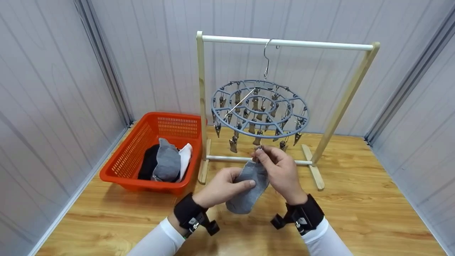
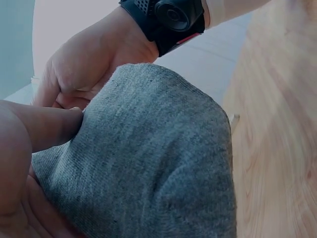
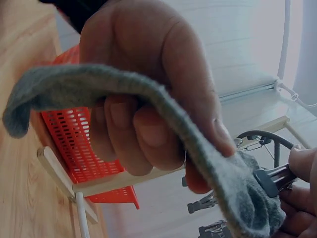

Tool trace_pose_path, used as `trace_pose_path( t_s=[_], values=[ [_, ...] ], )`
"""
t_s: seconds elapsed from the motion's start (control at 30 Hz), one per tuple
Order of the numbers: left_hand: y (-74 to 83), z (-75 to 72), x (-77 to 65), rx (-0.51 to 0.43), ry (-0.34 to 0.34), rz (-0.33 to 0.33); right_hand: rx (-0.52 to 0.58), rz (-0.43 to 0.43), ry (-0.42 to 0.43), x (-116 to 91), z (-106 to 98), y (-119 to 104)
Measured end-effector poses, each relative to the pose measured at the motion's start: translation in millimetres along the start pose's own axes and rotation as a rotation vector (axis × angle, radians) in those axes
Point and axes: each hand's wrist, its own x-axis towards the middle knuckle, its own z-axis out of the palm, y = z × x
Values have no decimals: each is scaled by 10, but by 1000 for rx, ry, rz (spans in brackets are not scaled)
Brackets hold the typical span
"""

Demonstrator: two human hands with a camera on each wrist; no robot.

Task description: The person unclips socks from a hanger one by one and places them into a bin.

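Observation:
A grey sock (image 1: pixel 245 201) hangs below the round clip hanger (image 1: pixel 261 136). My left hand (image 1: pixel 222 186) holds it, thumb across the near face and fingers behind, as the left wrist view shows with the sock's broad cloth (image 2: pixel 148 148). At the sock's top edge my right hand (image 1: pixel 286 174) pinches a clip (image 3: pixel 267 182) by its handles. In the right wrist view, the clip's jaws sit over the bunched cuff of the sock (image 3: pixel 237 198); whether they press on the cloth, I cannot tell. Other brown-grey clips (image 1: pixel 233 145) dangle from the hanger's rings.
An orange basket (image 1: pixel 149 183) stands to the left, holding a grey sock (image 1: pixel 167 161), black cloth (image 1: pixel 146 163) and white cloth (image 1: pixel 185 156). The hanger's hook (image 1: pixel 266 53) is over the white top bar (image 1: pixel 320 44) of a wooden stand (image 1: pixel 339 108). Panelled walls enclose the wooden surface.

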Motion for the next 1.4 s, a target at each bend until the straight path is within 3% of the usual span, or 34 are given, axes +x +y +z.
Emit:
trace_pose_path(
  t_s=[0.6, 0.93, 1.07, 1.23, 1.4],
  values=[
    [23, -50, -4, 62, -24, 7, 72, -59, 11, -6, -64, 8],
    [31, -144, -39, 171, -113, 6, 83, -47, 25, -9, -71, -2],
    [40, -197, -58, 216, -140, -3, -45, -107, 67, -28, -40, 6],
    [71, -280, -65, 257, -165, -19, -370, -352, 147, -35, -13, 22],
    [131, -430, -94, 278, -152, -36, -535, -539, 198, -13, -45, 0]
  ],
)
